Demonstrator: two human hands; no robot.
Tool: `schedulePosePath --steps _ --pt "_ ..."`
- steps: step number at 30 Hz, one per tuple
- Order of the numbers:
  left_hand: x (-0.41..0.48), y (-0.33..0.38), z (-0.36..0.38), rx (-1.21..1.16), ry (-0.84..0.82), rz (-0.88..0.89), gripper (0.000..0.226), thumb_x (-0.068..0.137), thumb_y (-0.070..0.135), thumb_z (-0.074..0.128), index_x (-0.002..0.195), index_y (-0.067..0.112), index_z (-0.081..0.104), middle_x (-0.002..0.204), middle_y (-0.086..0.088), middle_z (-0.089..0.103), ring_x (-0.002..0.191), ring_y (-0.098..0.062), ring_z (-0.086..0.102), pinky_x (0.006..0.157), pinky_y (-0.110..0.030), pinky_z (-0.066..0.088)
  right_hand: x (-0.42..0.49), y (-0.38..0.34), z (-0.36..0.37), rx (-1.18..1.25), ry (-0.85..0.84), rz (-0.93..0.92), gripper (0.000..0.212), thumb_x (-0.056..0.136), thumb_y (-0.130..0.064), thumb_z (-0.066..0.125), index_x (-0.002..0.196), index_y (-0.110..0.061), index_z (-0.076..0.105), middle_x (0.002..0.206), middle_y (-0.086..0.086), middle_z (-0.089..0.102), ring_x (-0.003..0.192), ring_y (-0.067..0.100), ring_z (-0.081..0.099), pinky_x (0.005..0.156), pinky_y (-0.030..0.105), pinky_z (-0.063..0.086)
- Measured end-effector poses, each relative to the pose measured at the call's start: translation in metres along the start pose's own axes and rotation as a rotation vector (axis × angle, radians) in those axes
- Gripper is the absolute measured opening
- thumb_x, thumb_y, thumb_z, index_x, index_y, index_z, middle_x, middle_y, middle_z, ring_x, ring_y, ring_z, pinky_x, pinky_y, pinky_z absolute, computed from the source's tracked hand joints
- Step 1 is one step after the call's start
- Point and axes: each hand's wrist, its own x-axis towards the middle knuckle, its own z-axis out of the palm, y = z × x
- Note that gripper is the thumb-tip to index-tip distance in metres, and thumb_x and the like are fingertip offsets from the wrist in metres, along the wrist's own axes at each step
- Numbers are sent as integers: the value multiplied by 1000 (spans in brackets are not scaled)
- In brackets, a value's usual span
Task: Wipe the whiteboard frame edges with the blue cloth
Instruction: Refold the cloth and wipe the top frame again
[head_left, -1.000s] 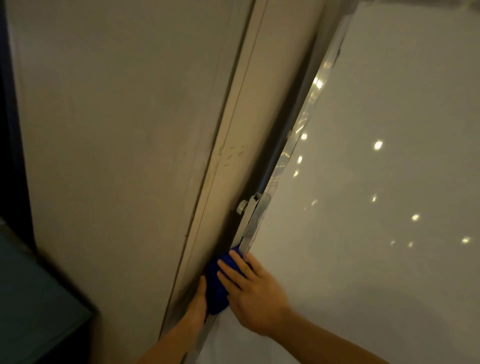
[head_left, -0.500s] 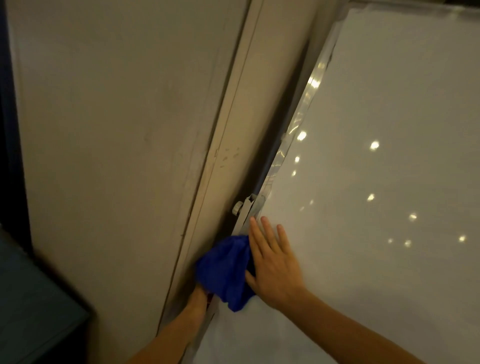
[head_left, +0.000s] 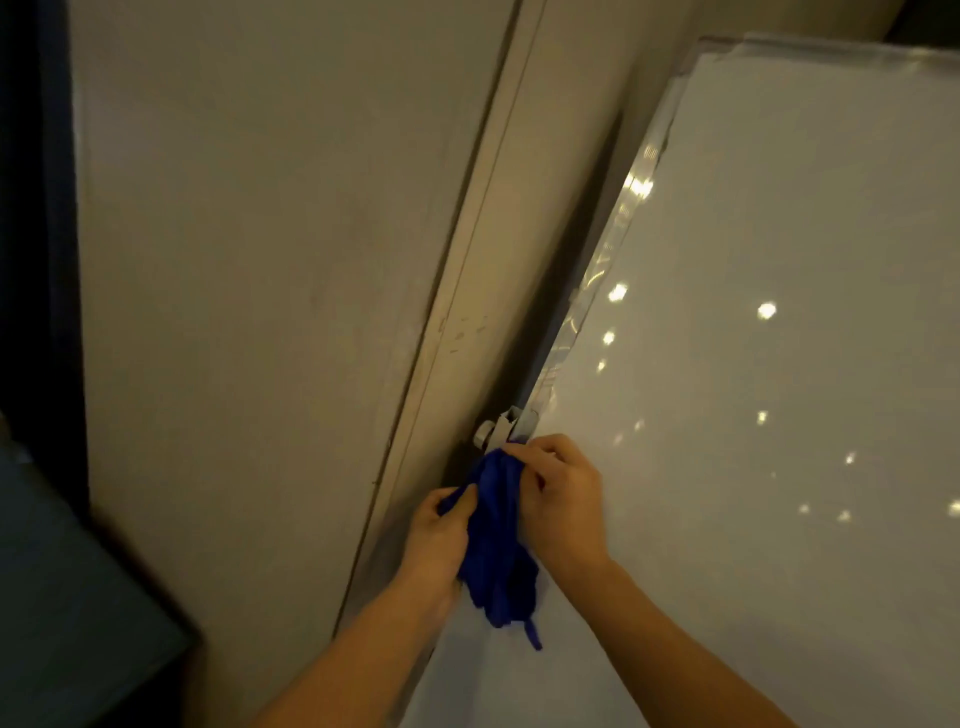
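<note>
The blue cloth (head_left: 500, 540) hangs bunched between both hands at the whiteboard's left edge. My left hand (head_left: 439, 540) pinches its left side, and my right hand (head_left: 561, 499) grips its upper right part against the board. The shiny metal frame edge (head_left: 618, 234) runs diagonally up to the right from the hands. A grey bracket with a round knob (head_left: 501, 428) sits on the frame just above the cloth. The white board surface (head_left: 753, 389) reflects small lights.
A beige wall (head_left: 260, 260) with a vertical trim strip (head_left: 467, 291) lies close to the left of the frame. A dark gap separates trim and frame. A dark blue-grey surface (head_left: 62, 597) fills the lower left corner.
The cloth has loosened from a compact wad into a hanging bunch. My right hand went from flat on the board to gripping the cloth. Both hands rose slightly toward the bracket.
</note>
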Motion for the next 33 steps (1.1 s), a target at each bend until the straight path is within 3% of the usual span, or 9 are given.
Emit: schedulePosePath --steps 6,9,12,17,20,25,29,31,33 --pt "-3 45 -7 -31 -320 85 40 73 10 74 113 12 68 107 -14 73 99 -31 69 80 -40 58 22 -23 -29 411 -238 77 43 95 -7 58 122 -40 58 122 -8 57 105 -10 56 81 8 48" --pt "-3 73 6 88 -369 226 32 82 -1 64 106 20 71 101 -11 75 95 -29 71 73 -35 59 22 -30 -37 489 -492 8 45 97 -32 57 137 -48 47 132 -15 51 117 0 53 92 21 52" --pt "0 94 16 10 -412 258 35 82 -3 63 111 17 68 106 -12 73 99 -29 70 75 -37 59 37 -33 -47 543 -346 22 42 95 -23 62 129 -45 56 124 -13 61 112 9 60 88 25 55" --pt "9 60 31 302 -90 591 54 81 22 73 129 34 50 136 6 54 116 -6 56 93 -25 49 78 -19 -61 -136 243 -348 52 83 -3 70 128 -27 58 132 5 53 124 9 46 102 23 43" --pt "26 35 49 853 78 702 96 77 46 72 149 33 9 157 5 15 140 -15 27 111 -30 30 77 -5 -38 -643 -24 -521 55 95 -35 57 146 -25 41 152 15 39 144 40 25 114 59 25" --pt "48 54 79 1250 269 1049 112 75 72 45 124 32 -47 159 -7 -20 138 -10 30 118 -25 9 133 14 -48 -936 -68 -560 71 96 -66 27 155 -27 19 164 9 12 150 35 -6 117 60 -4" --pt "56 75 93 1375 103 759 119 74 71 57 148 3 -7 159 -19 3 146 -26 20 118 -34 17 173 9 -69 -925 91 -350 80 92 -70 25 155 -23 12 165 10 0 148 42 -9 113 68 2" --pt "52 85 96 1568 126 844 103 48 48 89 119 -19 53 124 -33 58 108 -36 65 84 -39 58 156 20 -52 -915 -111 -596 72 93 -69 27 155 -33 14 165 8 3 148 43 -6 110 72 8" --pt "56 83 94 1582 337 1042 44 53 22 88 78 -11 73 81 -23 74 65 -32 74 43 -39 58 147 34 -42 -980 -268 -751 66 94 -65 30 153 -36 22 165 5 5 149 41 -3 109 70 8"
